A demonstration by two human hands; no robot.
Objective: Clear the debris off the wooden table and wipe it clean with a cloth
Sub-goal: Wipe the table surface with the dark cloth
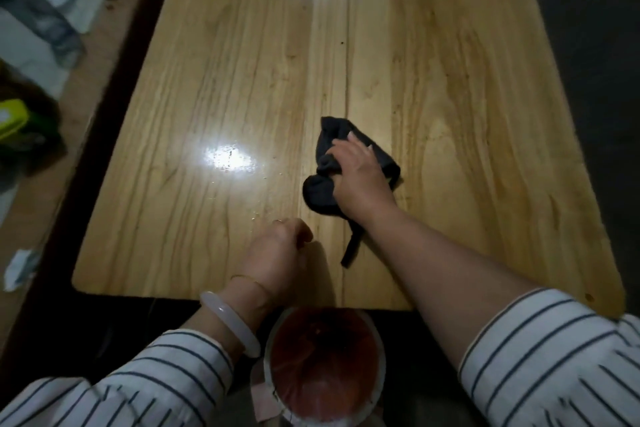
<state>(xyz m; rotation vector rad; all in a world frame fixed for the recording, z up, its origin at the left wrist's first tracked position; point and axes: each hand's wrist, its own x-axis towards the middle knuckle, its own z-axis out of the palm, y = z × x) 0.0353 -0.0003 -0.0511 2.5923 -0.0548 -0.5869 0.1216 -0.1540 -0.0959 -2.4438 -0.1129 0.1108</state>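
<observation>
**R grip (360, 177) on cloth (317, 189)**

Red-lined bin (325, 364) is sitting below near edge. L grip (280, 253) is resting clenched on surface (450, 80) by that edge; contents not visible. Further out, R grip is clutching dark cloth, pressing it mid-surface. Few crumbs (263, 177) are lying to its left.

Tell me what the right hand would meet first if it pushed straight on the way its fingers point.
Past the dark cloth that the right hand holds, the way looks free: bare wooden table up to its far edge. A tiny dark speck lies near that line.
</observation>
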